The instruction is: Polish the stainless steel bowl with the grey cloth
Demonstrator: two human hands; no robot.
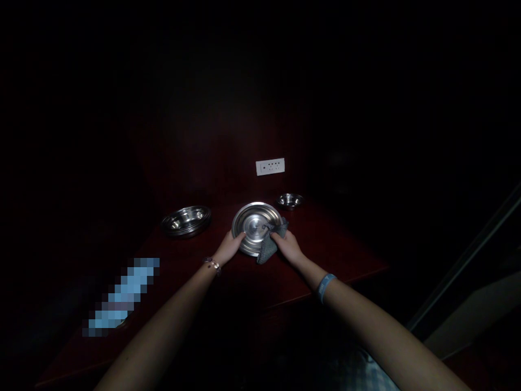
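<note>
A round steel plate [253,222] is tilted up toward me above the dark red table [334,244]. My left hand [230,247] grips its lower left rim, fingers curled over the edge. My right hand [287,245] is closed on a grey cloth [268,248] that is pressed against the plate's lower right rim; part of the cloth hangs below the plate. A beaded bracelet sits on my left wrist and a blue band on my right.
A stack of steel plates [186,220] lies on the table to the left. A small steel bowl [290,201] stands behind on the right. A white wall socket [270,166] is on the dark wall. A blurred bluish patch [121,297] lies at near left.
</note>
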